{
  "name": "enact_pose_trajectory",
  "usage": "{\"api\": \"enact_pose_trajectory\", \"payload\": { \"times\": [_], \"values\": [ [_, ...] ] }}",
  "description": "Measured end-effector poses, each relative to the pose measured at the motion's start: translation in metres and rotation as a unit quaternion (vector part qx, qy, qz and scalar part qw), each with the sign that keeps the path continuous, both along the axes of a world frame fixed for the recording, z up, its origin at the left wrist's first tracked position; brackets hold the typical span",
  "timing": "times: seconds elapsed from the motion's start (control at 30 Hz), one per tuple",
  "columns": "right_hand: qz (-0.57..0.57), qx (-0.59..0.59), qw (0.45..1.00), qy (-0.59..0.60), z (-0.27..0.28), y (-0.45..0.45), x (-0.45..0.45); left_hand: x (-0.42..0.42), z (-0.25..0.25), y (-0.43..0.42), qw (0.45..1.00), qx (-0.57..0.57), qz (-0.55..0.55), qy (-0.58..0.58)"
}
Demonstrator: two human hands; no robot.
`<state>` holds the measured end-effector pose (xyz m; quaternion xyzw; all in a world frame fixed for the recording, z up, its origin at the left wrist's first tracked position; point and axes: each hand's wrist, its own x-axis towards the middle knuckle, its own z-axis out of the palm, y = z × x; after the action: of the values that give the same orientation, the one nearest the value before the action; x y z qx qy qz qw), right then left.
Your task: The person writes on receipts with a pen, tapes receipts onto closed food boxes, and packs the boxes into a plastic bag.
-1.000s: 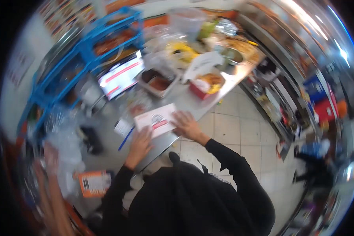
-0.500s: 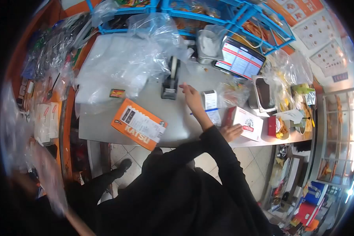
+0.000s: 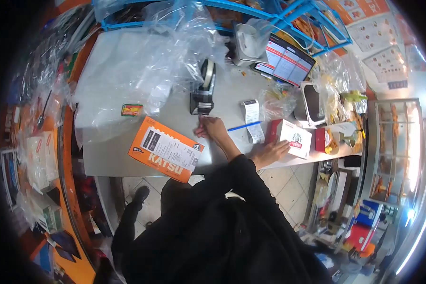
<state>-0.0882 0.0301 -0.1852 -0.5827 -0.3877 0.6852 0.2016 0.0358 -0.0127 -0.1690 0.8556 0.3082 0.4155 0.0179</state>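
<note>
My forearms cross, the right over the left. My right hand [image 3: 215, 131] is at the front end of a black tape dispenser [image 3: 204, 92], its fingers curled together near the cutting edge. Whether tape is between them is too small to make out. My left hand [image 3: 271, 154] lies with extended fingers on the near left corner of a closed white and red box [image 3: 296, 139]. Left of my right hand lies an orange box marked KATSU [image 3: 163, 165], a printed receipt on its top. A second receipt [image 3: 252, 110] and a blue pen [image 3: 244, 127] lie between dispenser and white box.
Clear plastic bags [image 3: 123, 75] cover the table's left and back. A small sachet [image 3: 131, 110] lies near the orange box. At the back are blue crates [image 3: 217, 4], a metal container [image 3: 245, 45] and a tablet [image 3: 285, 60]. An open food box [image 3: 321, 140] stands at right.
My right hand has moved from the dispenser's right side to its front end, and its fingers have curled in. My left hand stays on the white box. The view has shifted slightly.
</note>
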Motion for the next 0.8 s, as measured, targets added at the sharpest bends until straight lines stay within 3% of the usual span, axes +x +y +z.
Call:
{"api": "enact_pose_trajectory", "payload": {
  "times": [0.13, 0.23, 0.27, 0.3, 0.33, 0.37, 0.4, 0.47, 0.53, 0.6, 0.67, 0.77, 0.8],
  "values": [
    [-0.002, 0.02, 0.998, 0.051, -0.003, -0.011, 0.019, 0.002, -0.01, 0.003, 0.995, -0.05, -0.042, -0.069],
    [-0.074, 0.234, 0.965, -0.096, 0.043, -0.031, 0.089, 0.014, -0.029, 0.004, 0.983, -0.092, -0.069, -0.143],
    [-0.141, 0.324, 0.917, -0.188, 0.047, -0.037, 0.124, 0.008, -0.03, 0.006, 0.999, 0.007, -0.033, -0.041],
    [-0.141, 0.458, 0.743, -0.467, 0.035, -0.041, 0.17, -0.001, -0.016, 0.004, 0.994, -0.08, -0.06, -0.049],
    [-0.273, 0.287, 0.831, -0.391, 0.042, -0.046, 0.206, -0.008, 0.001, 0.004, 0.981, -0.166, -0.085, -0.054],
    [-0.347, 0.328, 0.808, -0.346, 0.064, -0.054, 0.217, -0.005, -0.002, 0.004, 0.967, -0.156, -0.108, -0.168],
    [-0.358, 0.325, 0.804, -0.345, 0.062, -0.061, 0.228, -0.005, -0.002, 0.005, 0.984, -0.102, -0.089, -0.115],
    [-0.279, 0.164, 0.821, -0.47, 0.052, -0.075, 0.246, -0.004, -0.002, 0.006, 0.993, -0.057, -0.069, -0.08],
    [-0.292, 0.159, 0.818, -0.47, 0.054, -0.082, 0.242, -0.001, -0.005, 0.008, 0.993, -0.058, -0.076, -0.074],
    [-0.268, 0.268, 0.816, -0.436, 0.031, -0.09, 0.248, -0.004, -0.006, 0.008, 0.993, -0.057, -0.078, -0.063],
    [-0.277, 0.322, 0.866, -0.262, 0.013, -0.099, 0.255, -0.004, -0.001, 0.008, 0.99, -0.087, -0.08, -0.075],
    [-0.274, 0.306, 0.87, -0.274, 0.006, -0.097, 0.267, -0.006, 0.006, 0.008, 0.991, -0.102, -0.073, -0.053],
    [-0.202, 0.385, 0.796, -0.422, 0.002, -0.097, 0.275, -0.007, 0.011, 0.006, 0.99, -0.117, -0.066, -0.033]
  ]
}}
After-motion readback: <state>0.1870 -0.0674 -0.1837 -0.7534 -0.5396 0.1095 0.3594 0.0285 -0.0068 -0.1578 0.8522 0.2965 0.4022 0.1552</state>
